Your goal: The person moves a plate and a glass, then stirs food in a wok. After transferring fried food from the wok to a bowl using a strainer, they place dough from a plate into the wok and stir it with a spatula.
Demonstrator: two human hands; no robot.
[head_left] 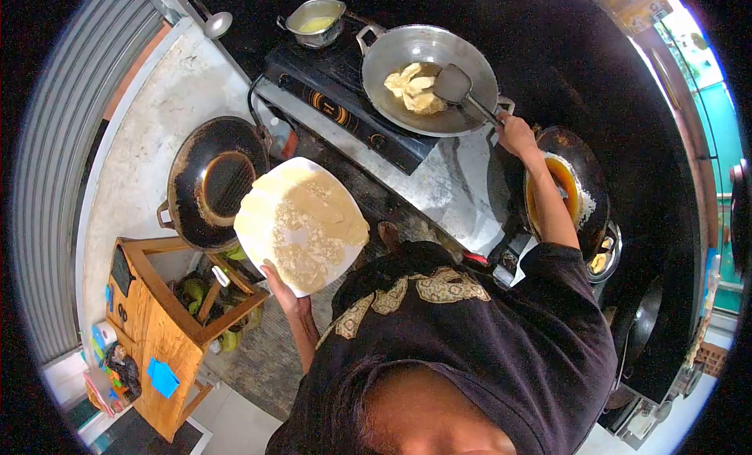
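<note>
My right hand (517, 137) is closed around the handle of a metal spatula (453, 84). The spatula's blade is inside a large grey wok (470, 55), against pale pieces of food (409, 82) lying in oil. In my left hand (287, 292) is a white square plate (356, 255), gripped at its near edge and held away from the stove. Flat pale dough pieces (301, 204) dusted with flour cover most of the plate. Some of my left fingers are hidden under it.
The wok sits on a black gas stove (337, 110) beside a small pot (315, 24) of yellowish contents. A dark wok (219, 181) stands at left, above a wooden table (160, 337). Another dark pan (591, 181) with brown liquid is at right. A ladle (218, 24) lies at upper left.
</note>
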